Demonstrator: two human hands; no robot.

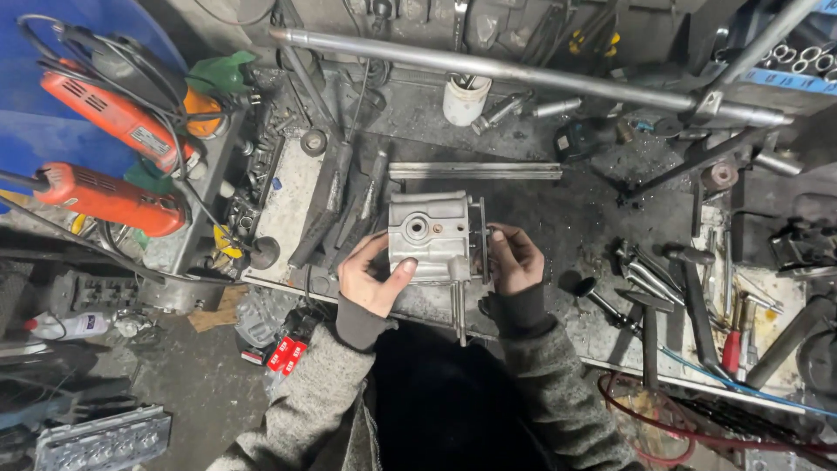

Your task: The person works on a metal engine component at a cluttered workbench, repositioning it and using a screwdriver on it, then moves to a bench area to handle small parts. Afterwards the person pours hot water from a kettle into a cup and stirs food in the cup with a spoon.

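Housing, grey cast metal, blocky, held up over front edge of workbench, between both hands, approx centre of view. Broad face w/ round bore and smaller holes turned up toward camera; thin dark plate fixed on its right end. Long axis of block ran roughly left-right, slightly tilted; two thin rods stuck out from its near lower side, pointing down toward the person, i.e. crosswise to that axis. Left hand cupped lower-left corner, thumb pressed on front face, fingers up along left side: firm hold on casting. Right hand curled narrow around right end at the plate, fingertips on its edge; couldn't tell how far fingers wrapped behind. Grey knit sleeves w/ dark cuffs on both arms. Bench surface dirty, crowded: flat metal bar just beyond the casting, long steel tube across the back, white cup near it, hammers and hand tools well right of right hand. Two orange power tools w/ black cords far left. Red-white small boxes below bench edge, near left forearm.
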